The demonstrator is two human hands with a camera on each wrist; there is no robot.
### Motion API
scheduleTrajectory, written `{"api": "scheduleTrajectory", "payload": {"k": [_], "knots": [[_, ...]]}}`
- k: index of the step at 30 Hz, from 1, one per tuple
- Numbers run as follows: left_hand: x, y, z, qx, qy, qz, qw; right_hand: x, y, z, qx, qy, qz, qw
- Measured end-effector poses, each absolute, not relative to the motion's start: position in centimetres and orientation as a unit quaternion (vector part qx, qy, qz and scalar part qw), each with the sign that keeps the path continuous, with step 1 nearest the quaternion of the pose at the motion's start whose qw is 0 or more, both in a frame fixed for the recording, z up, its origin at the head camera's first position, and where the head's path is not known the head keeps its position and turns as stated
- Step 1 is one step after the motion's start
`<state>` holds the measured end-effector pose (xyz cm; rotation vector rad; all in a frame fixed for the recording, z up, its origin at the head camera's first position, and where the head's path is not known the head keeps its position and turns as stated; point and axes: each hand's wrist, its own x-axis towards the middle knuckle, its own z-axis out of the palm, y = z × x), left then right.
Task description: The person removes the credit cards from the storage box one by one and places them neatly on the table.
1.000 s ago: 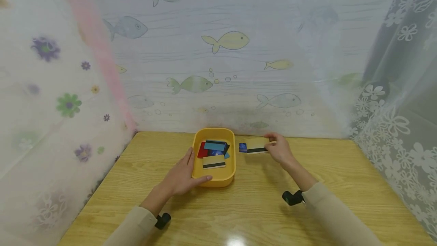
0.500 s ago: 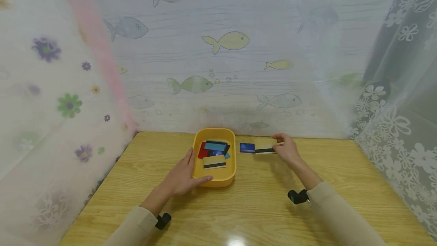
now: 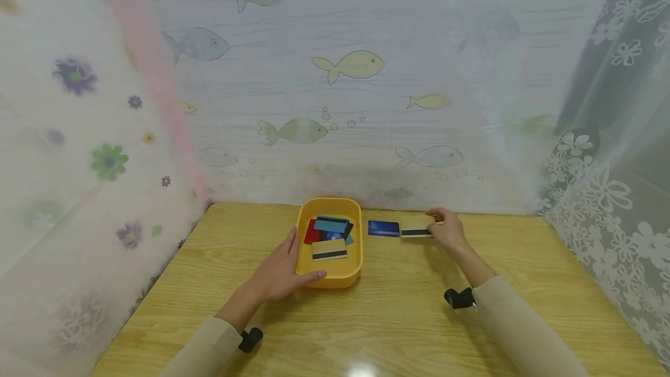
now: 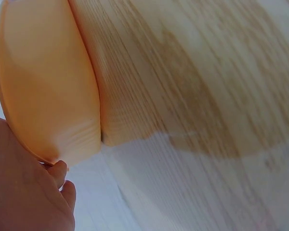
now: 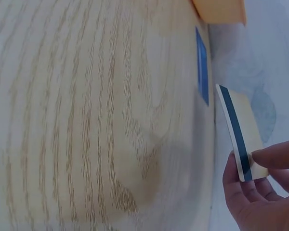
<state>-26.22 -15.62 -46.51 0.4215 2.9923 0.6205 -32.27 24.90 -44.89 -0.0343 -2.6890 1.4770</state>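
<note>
A yellow plastic bin (image 3: 340,280) stands on the table, with several bank cards inside, among them a gold card (image 3: 329,249) with a dark stripe and a light-blue card (image 3: 331,224). My left hand (image 3: 277,266) holds the bin's near left corner, fingers along the outer left wall and thumb across the near rim. To the right of the bin a dark-blue card (image 3: 384,228) lies flat on the table. Farther right, my right hand (image 3: 447,231) pinches a gold card with a black stripe (image 5: 241,132) by its right end, raised above the table.
The wooden table (image 3: 398,319) ends at a pale fish-print curtain (image 3: 345,150) just behind the bin and cards. Sheer flowered curtains (image 3: 607,191) hang on the right, and a flower-print one (image 3: 110,202) on the left.
My right hand has moved right with the gold striped card, uncovering the whole dark-blue card on the table. My left hand and the bin have stayed in place.
</note>
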Motion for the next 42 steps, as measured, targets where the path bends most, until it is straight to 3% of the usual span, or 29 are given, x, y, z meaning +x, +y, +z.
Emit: {"api": "scheduleTrajectory", "payload": {"k": [42], "knots": [[-26.2, -15.7, -46.6, 0.133, 0.973, 0.186, 0.031, -35.2, 26.2, -47.4, -0.007, -0.922, 0.387, -0.004]]}}
